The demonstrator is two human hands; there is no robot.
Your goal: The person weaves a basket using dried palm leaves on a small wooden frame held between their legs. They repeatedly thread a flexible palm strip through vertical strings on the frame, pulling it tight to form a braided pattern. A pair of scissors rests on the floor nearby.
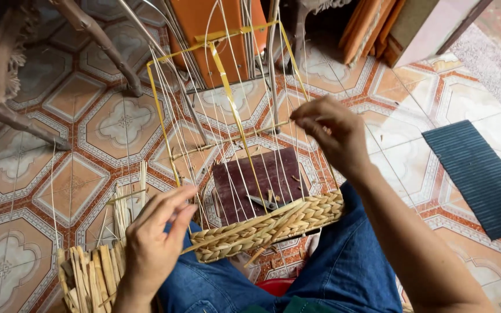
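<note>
Weaving is occupying the middle of the frame: a half-made basket [273, 223] is resting on the person's blue-trousered lap [343, 266], tipped so its open end is pointing toward the top of the frame. Its woven straw band is running long from lower left up to the right, and thin pale upright stakes [227, 127] are fanning away from it toward a yellow strip frame [221, 64]. A dark board [262, 177] is sitting inside the basket. The left hand [158, 232] is lying at the band's left end, fingers loosely curled, thumb and fingertips touching the braid. The right hand [331, 130] is hovering above the right side, fingertips pinched together on one thin stake. A bundle of cut straw [91, 275] is lying at lower left on the patterned tile floor [76, 133]. A dark ribbed mat [479, 174] is lying at right.
</note>
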